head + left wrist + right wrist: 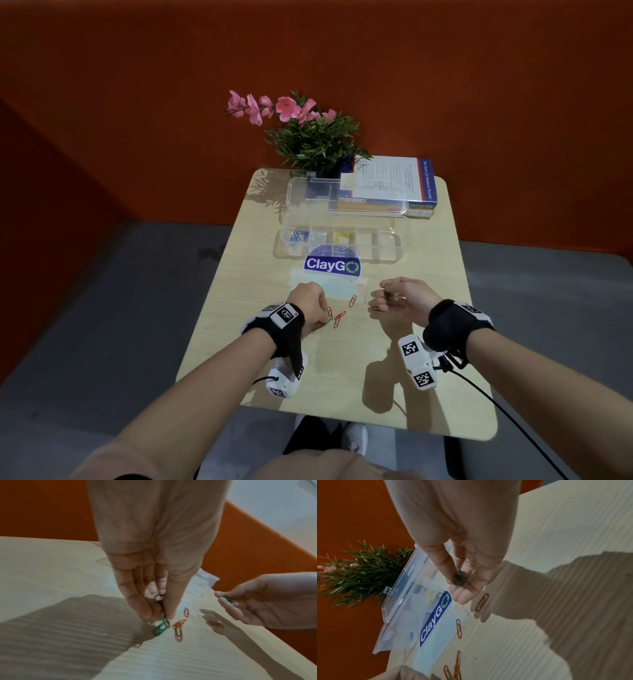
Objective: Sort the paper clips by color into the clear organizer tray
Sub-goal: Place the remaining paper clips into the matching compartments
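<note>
The clear organizer tray (387,245) lies open at the table's middle, with blue, white and yellow clips in its left compartments. My left hand (322,313) reaches down to the table and pinches a green paper clip (161,628) between thumb and fingertips. Several orange clips (339,318) lie loose just right of it. My right hand (382,299) hovers palm-up above the table and pinches a small bunch of green clips (458,580) between thumb and fingers. One orange clip (482,602) lies under that hand.
A clear plastic bag (330,287) lies in front of the tray, below a blue ClayGo sticker (332,265). The tray's lid (346,198) stands open behind it. A potted plant (315,137) and a book (394,185) are at the far edge.
</note>
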A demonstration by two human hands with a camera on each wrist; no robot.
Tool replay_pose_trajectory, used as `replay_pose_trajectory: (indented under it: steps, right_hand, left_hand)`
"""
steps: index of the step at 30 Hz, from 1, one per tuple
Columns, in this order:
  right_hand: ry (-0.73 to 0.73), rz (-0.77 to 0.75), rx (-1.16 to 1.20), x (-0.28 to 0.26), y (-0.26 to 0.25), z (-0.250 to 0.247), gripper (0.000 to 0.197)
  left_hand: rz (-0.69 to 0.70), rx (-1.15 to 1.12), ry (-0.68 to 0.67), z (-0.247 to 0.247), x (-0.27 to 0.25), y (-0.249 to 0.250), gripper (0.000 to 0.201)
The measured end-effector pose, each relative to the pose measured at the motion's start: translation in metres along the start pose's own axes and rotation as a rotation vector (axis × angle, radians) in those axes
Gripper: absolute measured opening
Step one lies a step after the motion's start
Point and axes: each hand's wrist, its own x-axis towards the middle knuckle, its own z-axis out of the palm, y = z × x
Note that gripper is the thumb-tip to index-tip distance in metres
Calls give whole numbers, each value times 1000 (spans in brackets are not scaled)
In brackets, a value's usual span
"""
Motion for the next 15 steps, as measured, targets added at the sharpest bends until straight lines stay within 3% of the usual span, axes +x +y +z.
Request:
replay_pose_trajectory:
  steps: [4,8,15]
  right_hand:
    - [29,-26,-60,-3,-1,3,11]
    - [31,-14,-101,-1,0,7,14]
    - [-7,-8,-103,0,0,15,14]
  left_hand:
    - [-53,145,16,8,-1,8,30]
    - [-85,229,-3,12,-3,13,28]
    - [-89,121,-62,8,-1,8,19]
